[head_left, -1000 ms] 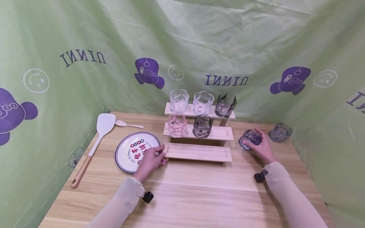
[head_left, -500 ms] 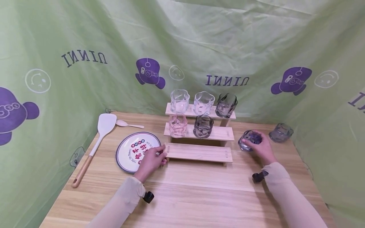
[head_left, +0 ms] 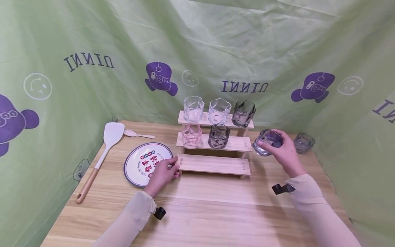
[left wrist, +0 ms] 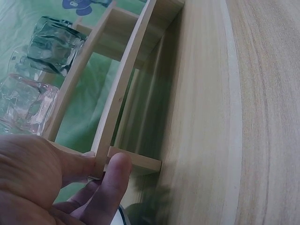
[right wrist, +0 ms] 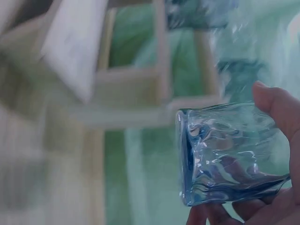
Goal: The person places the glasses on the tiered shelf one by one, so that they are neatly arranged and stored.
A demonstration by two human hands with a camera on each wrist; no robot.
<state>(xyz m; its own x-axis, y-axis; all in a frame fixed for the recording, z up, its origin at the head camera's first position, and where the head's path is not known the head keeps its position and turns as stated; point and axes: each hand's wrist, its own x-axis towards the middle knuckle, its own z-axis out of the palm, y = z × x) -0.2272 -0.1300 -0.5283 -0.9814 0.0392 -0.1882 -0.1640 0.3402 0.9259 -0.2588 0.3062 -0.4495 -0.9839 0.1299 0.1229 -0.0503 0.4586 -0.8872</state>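
My right hand (head_left: 285, 152) grips a bluish glass tumbler (head_left: 266, 143) by its sides, right of the rack; the right wrist view shows thumb and fingers around the tumbler (right wrist: 229, 154). My left hand (head_left: 163, 175) pinches the left end of the lowest step of a three-tier wooden rack (head_left: 214, 164), thumb on top and fingers below in the left wrist view. On the top tier stand two clear tumblers (head_left: 193, 109) and a dark grey one (head_left: 243, 113). The middle tier bears a pink tumbler (head_left: 191, 135) and a grey tumbler (head_left: 218, 136).
Another greyish tumbler (head_left: 304, 142) stands on the table at the back right, behind my right hand. Left of the rack lie a plate (head_left: 135, 171) with red lettering, a small spoon (head_left: 139, 134) and a white spatula (head_left: 103, 156) with a wooden handle. Green printed cloth surrounds the table.
My right hand has raised the bluish tumbler off the table and shifted it slightly left, toward the rack. The left hand keeps its hold on the lowest step.
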